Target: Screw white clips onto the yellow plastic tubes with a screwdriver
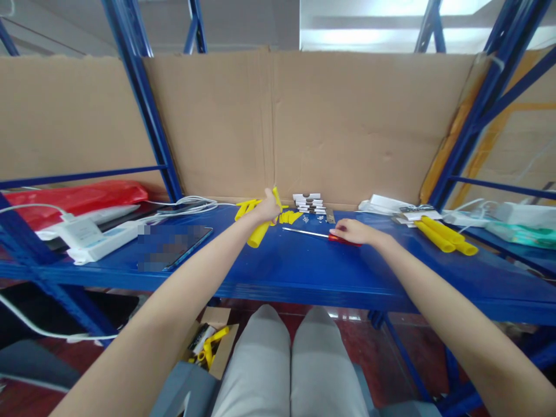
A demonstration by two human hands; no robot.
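My left hand point(270, 207) is closed on a small yellow plastic piece point(277, 196) at the back middle of the blue shelf point(295, 272). Just below it lies a yellow tube point(259, 235), with more yellow parts point(246, 207) to its left. Flat yellow pieces point(290, 217) sit right of that hand. My right hand point(354, 231) has its fingers around the red handle of a screwdriver point(307, 232), whose metal shaft points left along the shelf. Small metal bits point(306, 219) lie behind the shaft, near a stack of white strips point(309, 202).
Two yellow tubes point(443, 234) rest at the right, beside white packets point(384, 204). A phone point(189, 249), a power strip point(108, 242) and white cables point(195, 204) occupy the left. Cardboard point(339, 127) walls the back. Below stands a box point(223, 347) of yellow parts.
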